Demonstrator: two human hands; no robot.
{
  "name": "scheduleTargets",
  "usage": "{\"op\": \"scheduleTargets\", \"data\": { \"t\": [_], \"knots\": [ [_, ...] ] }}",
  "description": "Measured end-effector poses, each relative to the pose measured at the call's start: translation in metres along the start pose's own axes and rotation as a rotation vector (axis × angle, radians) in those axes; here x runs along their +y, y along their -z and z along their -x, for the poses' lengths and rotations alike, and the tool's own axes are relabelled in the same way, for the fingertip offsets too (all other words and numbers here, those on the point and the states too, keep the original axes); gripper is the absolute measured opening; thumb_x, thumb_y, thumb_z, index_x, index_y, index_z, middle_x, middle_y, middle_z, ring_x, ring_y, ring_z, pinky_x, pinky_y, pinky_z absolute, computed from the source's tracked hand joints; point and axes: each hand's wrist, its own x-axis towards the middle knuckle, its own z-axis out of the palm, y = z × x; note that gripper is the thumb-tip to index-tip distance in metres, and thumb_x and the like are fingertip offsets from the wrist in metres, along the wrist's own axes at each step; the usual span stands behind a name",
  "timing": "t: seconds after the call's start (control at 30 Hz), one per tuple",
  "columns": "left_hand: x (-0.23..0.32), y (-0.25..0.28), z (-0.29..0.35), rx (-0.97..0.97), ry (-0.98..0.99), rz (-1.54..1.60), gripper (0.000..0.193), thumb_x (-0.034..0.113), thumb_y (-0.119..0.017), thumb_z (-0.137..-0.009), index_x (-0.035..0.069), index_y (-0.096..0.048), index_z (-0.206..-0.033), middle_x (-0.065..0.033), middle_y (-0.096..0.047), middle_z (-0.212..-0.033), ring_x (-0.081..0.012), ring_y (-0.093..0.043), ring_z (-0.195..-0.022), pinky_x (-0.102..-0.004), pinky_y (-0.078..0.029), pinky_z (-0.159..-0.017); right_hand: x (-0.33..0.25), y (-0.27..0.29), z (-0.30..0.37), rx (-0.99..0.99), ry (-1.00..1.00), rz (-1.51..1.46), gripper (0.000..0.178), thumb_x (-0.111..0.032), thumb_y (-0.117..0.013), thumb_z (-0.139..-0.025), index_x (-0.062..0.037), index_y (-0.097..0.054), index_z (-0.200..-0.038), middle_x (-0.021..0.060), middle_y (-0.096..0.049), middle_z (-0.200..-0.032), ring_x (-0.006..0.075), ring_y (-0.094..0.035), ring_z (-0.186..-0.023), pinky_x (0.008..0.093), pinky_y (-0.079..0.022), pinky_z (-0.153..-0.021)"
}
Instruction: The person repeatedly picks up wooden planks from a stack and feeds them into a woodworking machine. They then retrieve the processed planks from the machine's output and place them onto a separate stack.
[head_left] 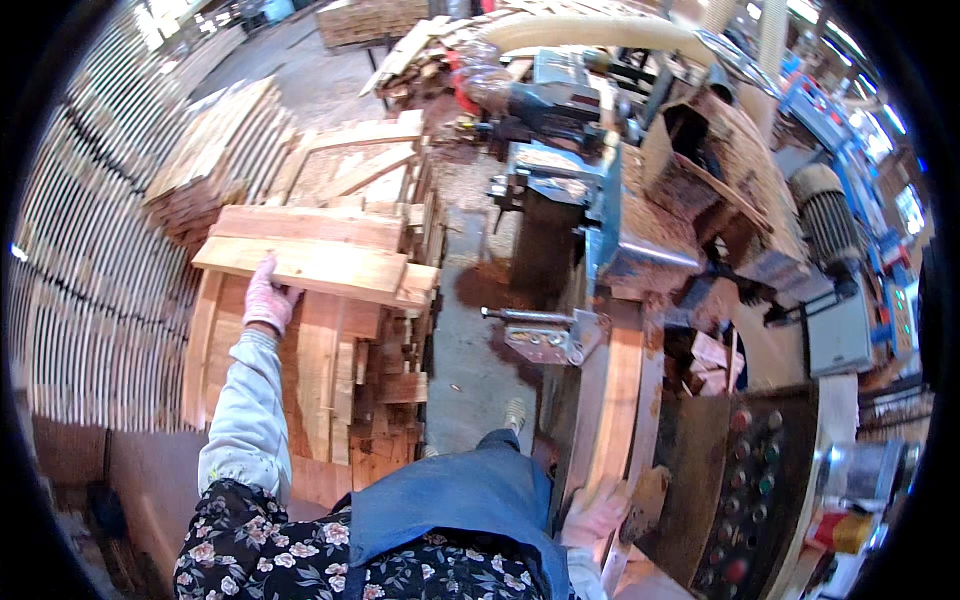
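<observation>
My left hand (268, 294), in a pinkish glove, is closed on the near edge of a light wooden plank (310, 264). That plank lies across the top of a stack of boards (318, 370), beside another plank (310, 226). To the right, a long board (616, 400) lies in the narrow feed channel of a woodworking machine (650, 220). My right hand (597, 510) rests on the near part of this board, its fingers stretched out along it and slightly blurred.
A panel of buttons (745, 490) stands right of the feed channel. A metal bracket with a rod (545, 335) juts out on its left. Tall stacks of slats (110, 270) line the left side. Sawdust covers parts of the floor (465, 270) between stack and machine.
</observation>
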Motion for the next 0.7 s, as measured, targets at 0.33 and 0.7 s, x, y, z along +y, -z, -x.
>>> {"op": "scheduleTargets", "data": {
  "t": [0.33, 0.7],
  "knots": [
    [-0.05, -0.096, 0.153, -0.327, -0.199, -0.349, 0.039, 0.026, -0.074, -0.097, 0.001, -0.068, -0.126, -0.0089, -0.074, -0.113, -0.017, -0.071, -0.101, -0.0337, -0.061, -0.082, -0.062, -0.027, -0.198, -0.036, 0.169, -0.209, 0.085, -0.032, -0.076, -0.088, -0.0124, -0.038, -0.161, 0.0202, -0.045, -0.16, 0.0436, -0.046, -0.143, 0.0514, -0.039, -0.118],
    [-0.182, -0.173, 0.29, -0.923, 0.33, -0.468, 0.058, 0.022, -0.08, -0.09, 0.001, -0.059, -0.139, -0.0098, -0.073, -0.115, -0.0193, -0.069, -0.1, -0.0352, -0.058, -0.088, -0.129, 0.065, -0.094, 0.123, 0.394, -0.435, 0.106, -0.031, -0.095, -0.058, -0.0002, -0.048, -0.148, 0.0289, -0.06, -0.133, 0.0486, -0.06, -0.117, 0.0554, -0.05, -0.101]
  ]
}}
